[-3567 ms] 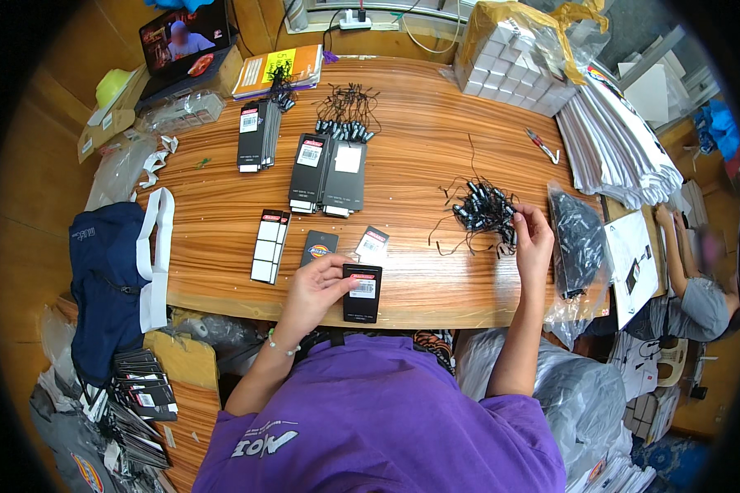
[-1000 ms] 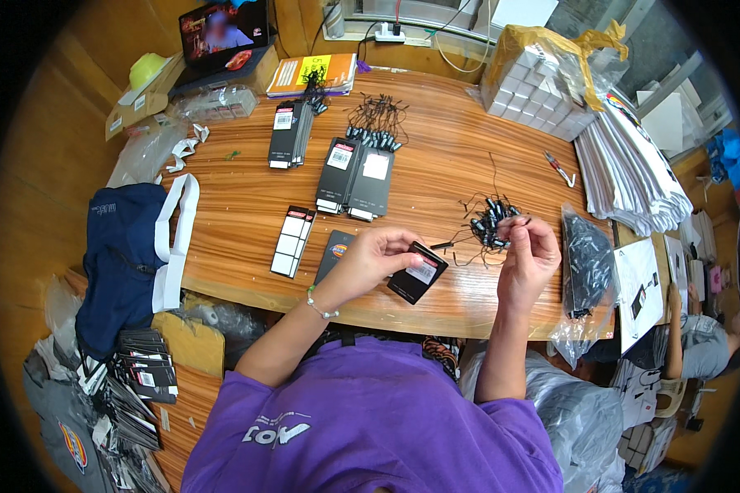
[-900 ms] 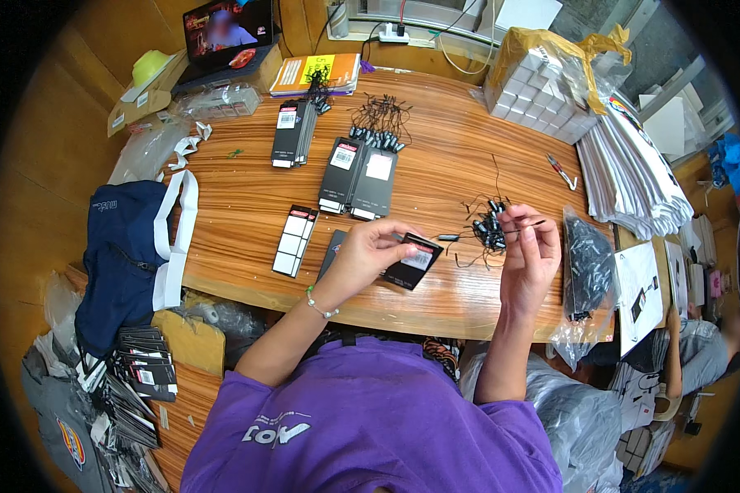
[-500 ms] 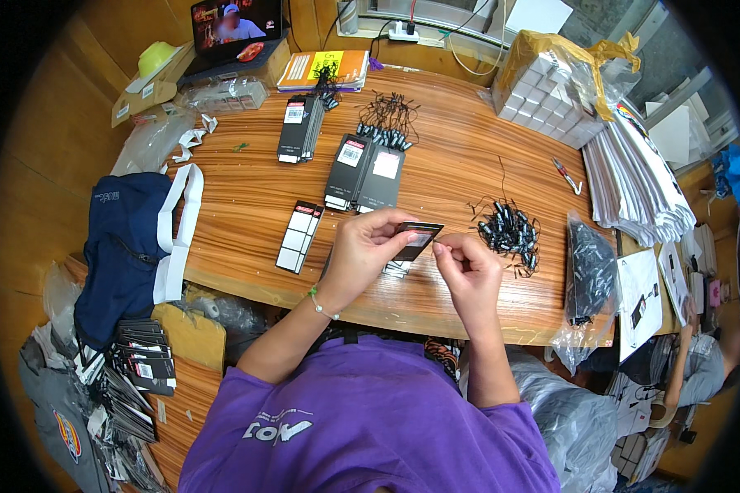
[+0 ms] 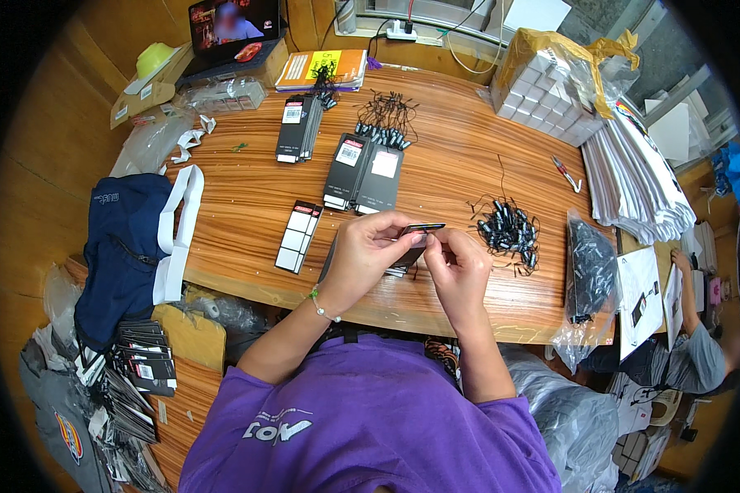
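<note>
Black card (image 5: pixel 419 231) pinched between left hand (image 5: pixel 368 256) and right hand (image 5: pixel 459 264), apparently edge-on

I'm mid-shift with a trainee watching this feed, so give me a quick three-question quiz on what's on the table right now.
1. True or false: both hands are at the same small black card.
2. Which lies on the table to the right of the hands? A) a loose pile of black cords B) a laptop C) a navy bag
3. Fill in: the navy bag has ___ handles.

Key
1. True: the left hand holds the black card and the right hand works at its edge.
2. A: the pile of black cords; the laptop stands at the far left corner.
3. White: the navy bag hangs off the table's left edge.
</note>
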Demonstrator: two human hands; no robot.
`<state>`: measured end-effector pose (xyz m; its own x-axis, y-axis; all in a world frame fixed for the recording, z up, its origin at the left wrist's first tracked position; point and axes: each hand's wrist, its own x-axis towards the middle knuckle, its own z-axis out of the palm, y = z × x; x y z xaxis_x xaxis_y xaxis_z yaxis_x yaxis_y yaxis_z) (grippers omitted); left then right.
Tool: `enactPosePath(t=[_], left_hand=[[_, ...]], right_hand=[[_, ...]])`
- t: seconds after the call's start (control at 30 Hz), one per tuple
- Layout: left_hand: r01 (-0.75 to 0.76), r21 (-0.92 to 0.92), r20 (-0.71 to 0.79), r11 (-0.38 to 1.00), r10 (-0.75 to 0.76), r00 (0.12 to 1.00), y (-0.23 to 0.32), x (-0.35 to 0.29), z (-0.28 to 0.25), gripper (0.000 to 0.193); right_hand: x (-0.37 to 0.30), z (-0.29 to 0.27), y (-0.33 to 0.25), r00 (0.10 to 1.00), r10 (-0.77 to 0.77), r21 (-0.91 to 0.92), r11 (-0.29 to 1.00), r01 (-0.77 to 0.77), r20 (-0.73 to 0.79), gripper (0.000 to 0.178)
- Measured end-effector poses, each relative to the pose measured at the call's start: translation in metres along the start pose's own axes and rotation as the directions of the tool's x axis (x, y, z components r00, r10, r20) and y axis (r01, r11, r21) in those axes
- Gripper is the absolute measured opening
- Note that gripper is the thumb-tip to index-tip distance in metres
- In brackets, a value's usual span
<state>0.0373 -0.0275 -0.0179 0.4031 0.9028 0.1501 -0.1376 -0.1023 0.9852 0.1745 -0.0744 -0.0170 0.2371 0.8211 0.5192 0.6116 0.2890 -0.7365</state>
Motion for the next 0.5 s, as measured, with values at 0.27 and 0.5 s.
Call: enactPosePath(t=[0.27, 0.5], left_hand=[[-0.015, 0.056, -0.008, 0.998, 0.016, 1.000, -0.004, -0.001, 0.001, 0.012], [-0.209, 0.326, -0.020, 0.922, 0.228, 0.973, 0.001, -0.005, 0.004, 0.011]], right_hand=[[-0.006, 0.008, 0.006, 0.988, 0.151, 0.195, 0.970, -0.144, -0.021, 0.007], [-0.014, 0.021, 0.014, 0.921, 0.381, 0.609, 0.711, -0.351, 0.086, 0.011]])
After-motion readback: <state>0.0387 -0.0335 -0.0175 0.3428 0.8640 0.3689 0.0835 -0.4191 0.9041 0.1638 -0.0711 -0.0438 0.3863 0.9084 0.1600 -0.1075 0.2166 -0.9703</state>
